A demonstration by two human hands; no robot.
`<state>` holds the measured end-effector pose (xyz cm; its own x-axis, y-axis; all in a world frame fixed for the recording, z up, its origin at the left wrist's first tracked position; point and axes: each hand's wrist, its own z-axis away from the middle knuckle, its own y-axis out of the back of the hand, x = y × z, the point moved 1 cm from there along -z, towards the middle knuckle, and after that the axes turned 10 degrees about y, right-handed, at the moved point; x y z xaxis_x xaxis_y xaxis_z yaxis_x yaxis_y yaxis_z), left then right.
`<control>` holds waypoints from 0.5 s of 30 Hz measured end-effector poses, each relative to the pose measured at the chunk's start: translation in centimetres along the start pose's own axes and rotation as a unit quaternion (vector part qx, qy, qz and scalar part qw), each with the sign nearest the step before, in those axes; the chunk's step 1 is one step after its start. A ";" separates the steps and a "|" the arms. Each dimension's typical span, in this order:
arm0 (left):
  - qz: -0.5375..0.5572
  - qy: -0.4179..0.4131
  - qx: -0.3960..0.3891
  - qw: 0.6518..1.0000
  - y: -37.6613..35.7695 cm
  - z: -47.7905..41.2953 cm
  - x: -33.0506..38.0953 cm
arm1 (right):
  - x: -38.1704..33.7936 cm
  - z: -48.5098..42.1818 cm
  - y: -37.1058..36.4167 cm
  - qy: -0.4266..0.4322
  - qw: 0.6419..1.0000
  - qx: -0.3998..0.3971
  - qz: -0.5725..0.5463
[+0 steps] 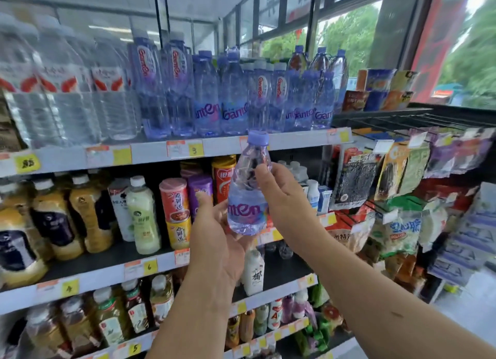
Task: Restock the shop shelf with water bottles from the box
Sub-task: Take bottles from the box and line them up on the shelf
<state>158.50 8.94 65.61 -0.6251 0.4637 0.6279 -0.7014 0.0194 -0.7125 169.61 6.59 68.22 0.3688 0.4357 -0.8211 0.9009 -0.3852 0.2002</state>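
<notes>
A small clear water bottle with a purple cap and a purple label is held upright in front of the shelves, just below the top shelf's edge. My left hand cups its base and lower left side from below. My right hand grips its right side, the thumb on the bottle's shoulder. On the top shelf stands a row of matching purple-capped water bottles. The box is not in view.
Large clear water packs fill the top shelf's left. Lower shelves hold tea bottles, cans and milk drinks. A wire rack with hanging snack bags stands to the right, windows behind it.
</notes>
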 end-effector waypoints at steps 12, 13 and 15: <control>0.090 -0.077 0.005 0.993 -10.2 -1.3 0.8 | 1.0 -6.1 3.7 0.061 0.997 -0.009 0.047; 0.087 -0.095 -0.007 0.992 -11.2 -1.5 0.7 | 1.0 -6.8 4.2 0.072 0.996 -0.003 0.048; 0.068 -0.122 -0.028 0.990 -13.1 -2.0 0.4 | 0.9 -8.2 5.8 0.079 0.996 -0.005 0.037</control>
<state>168.12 10.68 74.58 -0.7808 0.2373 0.5779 -0.5901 0.0238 -0.8070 177.03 11.47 73.02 0.4656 0.5282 -0.7101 0.8713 -0.4143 0.2632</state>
